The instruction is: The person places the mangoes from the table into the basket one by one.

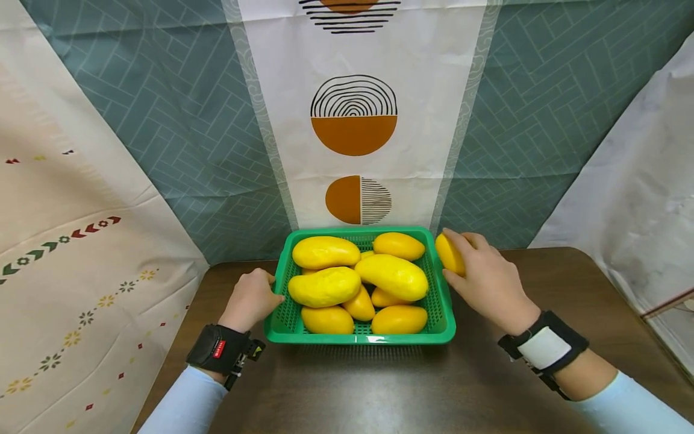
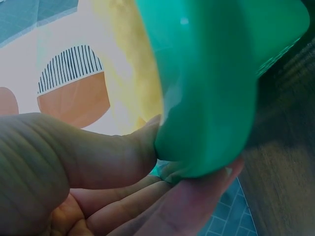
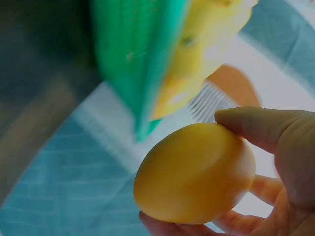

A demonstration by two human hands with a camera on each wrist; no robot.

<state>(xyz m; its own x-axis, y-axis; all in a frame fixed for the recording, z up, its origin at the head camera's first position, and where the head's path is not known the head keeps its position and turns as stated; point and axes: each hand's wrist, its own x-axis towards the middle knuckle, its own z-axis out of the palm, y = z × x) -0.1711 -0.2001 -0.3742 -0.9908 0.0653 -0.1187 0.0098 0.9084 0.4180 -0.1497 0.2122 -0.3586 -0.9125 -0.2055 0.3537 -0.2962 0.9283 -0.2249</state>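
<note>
A green plastic basket holds several yellow mangoes, some long and pale, others smaller and deeper in colour. At its left side my left hand pinches the rim, thumb on the inner side and fingers beneath, as the left wrist view shows. My right hand grips an orange-yellow mango between thumb and fingers, just beyond the basket's right rim. In the basket a long yellow mango lies nearest to that hand, on top of smaller ones.
The basket stands on a dark brown table, close to its back edge. Behind it hangs a teal and white patterned cloth. A cream cloth with embroidered-looking flowers hangs at the left, a whitish one at the right.
</note>
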